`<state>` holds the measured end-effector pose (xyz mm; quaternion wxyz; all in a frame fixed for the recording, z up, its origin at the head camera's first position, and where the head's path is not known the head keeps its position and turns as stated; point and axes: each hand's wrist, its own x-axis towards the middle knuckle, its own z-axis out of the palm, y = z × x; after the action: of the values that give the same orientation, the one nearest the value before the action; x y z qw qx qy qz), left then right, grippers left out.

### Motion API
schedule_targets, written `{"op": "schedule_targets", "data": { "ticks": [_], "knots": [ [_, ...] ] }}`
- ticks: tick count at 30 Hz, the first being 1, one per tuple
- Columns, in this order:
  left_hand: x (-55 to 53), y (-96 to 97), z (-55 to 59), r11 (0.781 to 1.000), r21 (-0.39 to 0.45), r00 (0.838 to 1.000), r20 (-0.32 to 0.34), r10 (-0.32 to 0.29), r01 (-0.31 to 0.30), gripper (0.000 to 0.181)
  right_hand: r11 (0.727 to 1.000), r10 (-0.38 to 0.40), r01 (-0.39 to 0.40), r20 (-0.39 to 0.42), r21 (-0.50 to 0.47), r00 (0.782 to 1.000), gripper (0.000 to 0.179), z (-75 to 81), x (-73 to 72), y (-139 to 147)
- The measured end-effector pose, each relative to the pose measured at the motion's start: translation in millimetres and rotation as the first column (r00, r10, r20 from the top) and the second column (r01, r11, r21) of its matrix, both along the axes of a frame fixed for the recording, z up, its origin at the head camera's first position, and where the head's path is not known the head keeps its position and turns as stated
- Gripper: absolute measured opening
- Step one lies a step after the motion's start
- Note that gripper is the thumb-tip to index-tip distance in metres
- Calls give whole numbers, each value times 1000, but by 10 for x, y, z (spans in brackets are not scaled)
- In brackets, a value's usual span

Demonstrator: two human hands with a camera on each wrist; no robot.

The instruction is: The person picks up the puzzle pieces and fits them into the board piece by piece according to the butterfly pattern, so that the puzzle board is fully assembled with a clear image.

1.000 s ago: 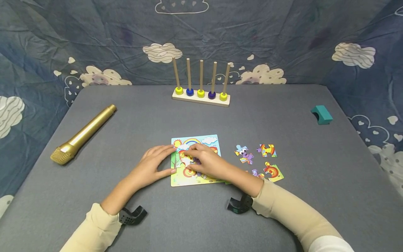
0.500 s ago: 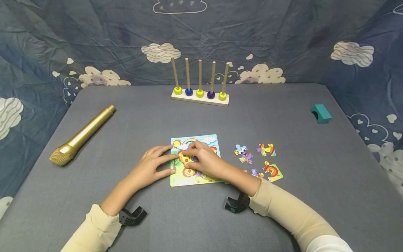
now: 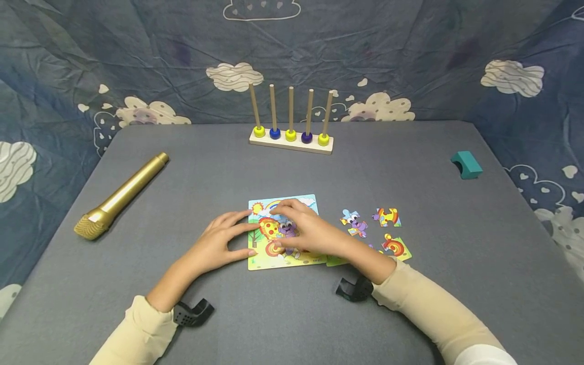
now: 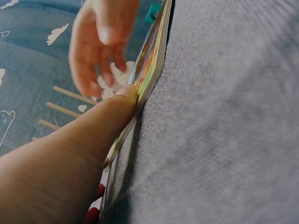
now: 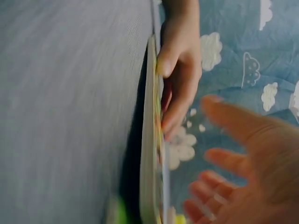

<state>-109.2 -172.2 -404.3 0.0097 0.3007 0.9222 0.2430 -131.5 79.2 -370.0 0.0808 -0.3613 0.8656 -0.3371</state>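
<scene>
A jigsaw puzzle board [image 3: 269,262] with a cartoon purple elephant and a rainbow lies flat on the grey table. My left hand [image 3: 211,249] touches the board's left side, fingers spread and nearly straight; its thumb [image 4: 119,102] presses the front edge in the left wrist view. My right hand [image 3: 315,233] hovers over the board's right half and holds nothing. In the right wrist view its fingers stand apart from the board. It hides part of the picture. Beside the board lie loose puzzle pieces: one with eyes [image 3: 353,223], a yellow-red one [image 3: 389,217] and a snail-shell one [image 3: 396,248].
At the back stands a wooden peg rack [image 3: 292,143] with a coloured bead on each peg. A gold microphone [image 3: 123,195] lies at the left. On the far right sits a teal arch block [image 3: 467,165]. Green puzzle edging [image 3: 335,261] shows under the right wrist.
A red-and-yellow piece now fills the pale gap on the board's left. My right hand has let go of it, drawn back slightly and spread its fingers. My left hand stays at the edge.
</scene>
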Motion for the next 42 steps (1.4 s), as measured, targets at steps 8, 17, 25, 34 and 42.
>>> {"op": "schedule_targets", "data": {
  "ticks": [8, 17, 25, 34, 42],
  "knots": [
    [14, -3, -2, 1000, -5, 1000, 16, 17, -17, 55, 988, -30, 16, -91, -151, 995, 69, 243, 45, 442],
    [22, -1, 19, 1000, -7, 1000, 21, 16, -16, 54, 980, -129, 113, -86, -165, 988, 76, 250, 110, 1021],
    [9, -2, 14, 1000, -9, 1000, 25, 16, -16, 56, 988, -134, 134, -6, -79, 991, 78, 54, 48, 1324],
    [5, -2, -7, 1000, -7, 999, 31, 16, -16, 56, 983, -162, 141, 192, 119, 968, 75, -61, -34, 1459],
    [14, -4, 3, 1000, -5, 999, 33, 20, -20, 56, 971, -159, 142, 77, 195, 984, 69, -111, -44, 1455]
  ]
}}
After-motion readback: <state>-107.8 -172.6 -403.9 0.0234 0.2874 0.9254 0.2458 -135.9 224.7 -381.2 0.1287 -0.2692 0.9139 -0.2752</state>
